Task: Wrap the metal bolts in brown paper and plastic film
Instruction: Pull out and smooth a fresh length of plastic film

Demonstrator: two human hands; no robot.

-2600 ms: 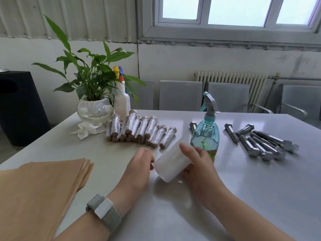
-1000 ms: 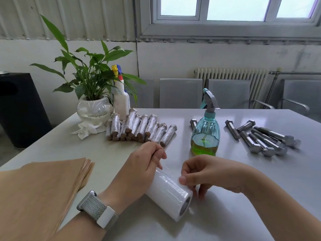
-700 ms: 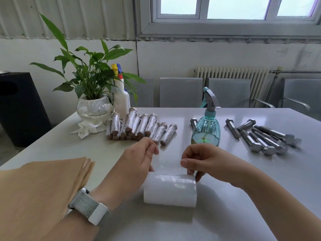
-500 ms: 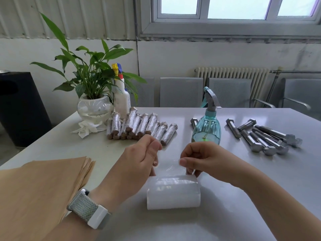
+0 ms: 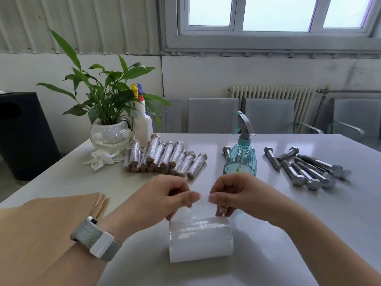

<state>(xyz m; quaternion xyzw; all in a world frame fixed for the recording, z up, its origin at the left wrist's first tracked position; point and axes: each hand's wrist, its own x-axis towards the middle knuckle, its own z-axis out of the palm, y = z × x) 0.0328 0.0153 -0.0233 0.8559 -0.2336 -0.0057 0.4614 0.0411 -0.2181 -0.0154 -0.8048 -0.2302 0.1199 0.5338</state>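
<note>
So the white roll of clear plastic film (image 5: 201,238) is now lying on its side on the pale grey desk (image 5: 309,223), square across in front of the person, where a second ago it sat at an angle with the left hand (image 5: 162,199) draped over it. Both hands have come up off the roll since then. The left hand and the right hand (image 5: 233,193) each pinch the loose film edge between thumb and forefinger, the rest of the fingers (image 5: 193,198) curled in, and a short stretch of film is lifted up off the roll between them.

That tells me the fiddly bit, finding the free end, is done, and it's set up to pull out a length.

No bolt is in hand yet though. The bare steel hex bolts (image 5: 305,170) are still piled well off to the right, past the blue-green spray bottle (image 5: 240,159), the stack of brown paper sheets (image 5: 41,234) sits at the left, and the row of already wrapped bolts (image 5: 165,156) is at the back by the potted plant (image 5: 109,112).
</note>
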